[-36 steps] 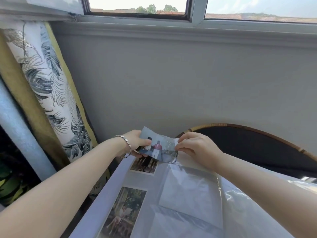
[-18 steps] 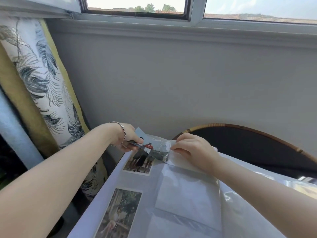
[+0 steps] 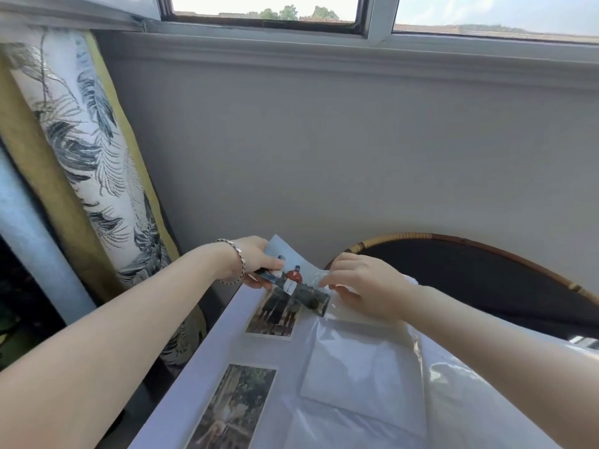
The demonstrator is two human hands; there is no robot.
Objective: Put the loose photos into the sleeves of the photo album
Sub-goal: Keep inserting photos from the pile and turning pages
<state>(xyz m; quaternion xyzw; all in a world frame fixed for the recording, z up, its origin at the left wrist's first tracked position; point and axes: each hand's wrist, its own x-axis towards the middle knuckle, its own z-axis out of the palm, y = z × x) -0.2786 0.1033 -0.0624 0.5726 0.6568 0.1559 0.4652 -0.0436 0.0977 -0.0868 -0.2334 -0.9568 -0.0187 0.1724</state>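
An open photo album (image 3: 207,361) with white pages and clear plastic sleeves lies in front of me. My left hand (image 3: 256,262), with a bracelet on the wrist, grips a loose photo (image 3: 293,277) of people by its left end. The photo's right end sits in the mouth of the top right sleeve (image 3: 356,314). My right hand (image 3: 363,285) pinches the clear film of that sleeve at its opening. Two photos fill the left column: one (image 3: 275,314) right under the held photo, another (image 3: 233,409) lower down.
A leaf-print curtain (image 3: 94,163) with yellow edging hangs at the left. A grey wall and window stand behind. A round dark rattan-rimmed surface (image 3: 479,277) lies beyond the album at the right. An empty sleeve (image 3: 359,371) sits below the top right one.
Both hands have lowered the photo toward the page. Its right end has slid into the sleeve's opening, while the right hand shifted from the photo's edge to the sleeve film.
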